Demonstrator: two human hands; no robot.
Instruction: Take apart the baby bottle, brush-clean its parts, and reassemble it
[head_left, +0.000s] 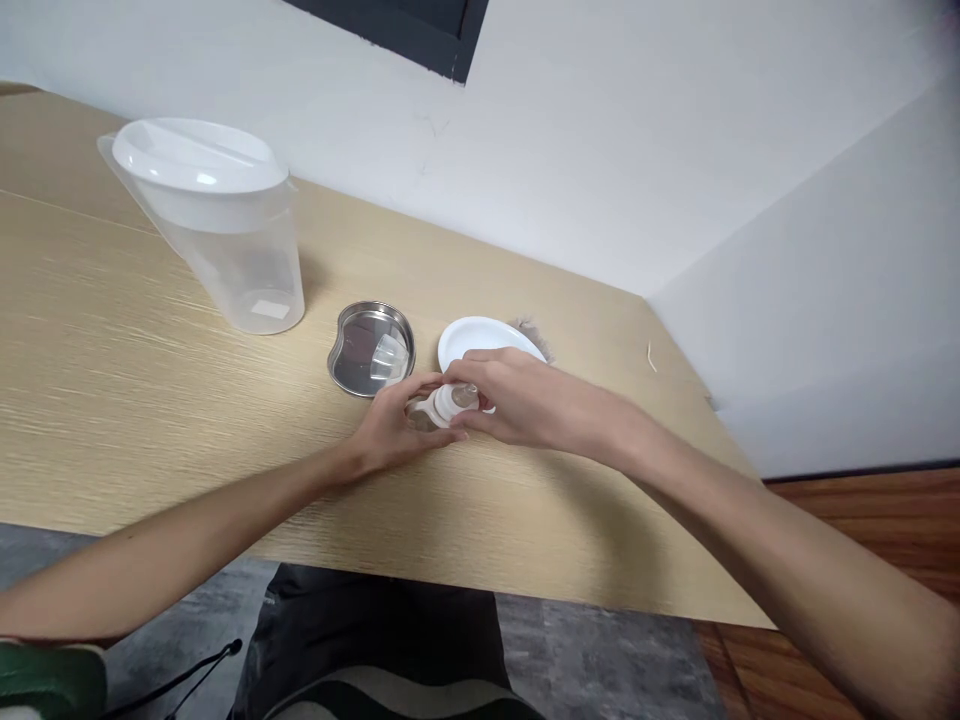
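A small baby bottle point(426, 412) with a white collar and a clear teat point(465, 396) lies tilted between my hands, its teat end toward the right. My left hand point(394, 425) is wrapped round the bottle's body. The fingers of my right hand point(499, 395) close round the collar and teat end. Just behind the hands is a white plate point(480, 335), partly covered by my right hand. To its left a steel kidney-shaped dish point(352, 345) holds a clear plastic cap point(388, 358).
A clear pitcher with a white lid point(225, 220) stands at the back left of the wooden table point(225, 430). Grey fuzzy material point(534, 338) lies behind the plate. A thin pale strip point(651, 357) is near the right edge. White walls border the table.
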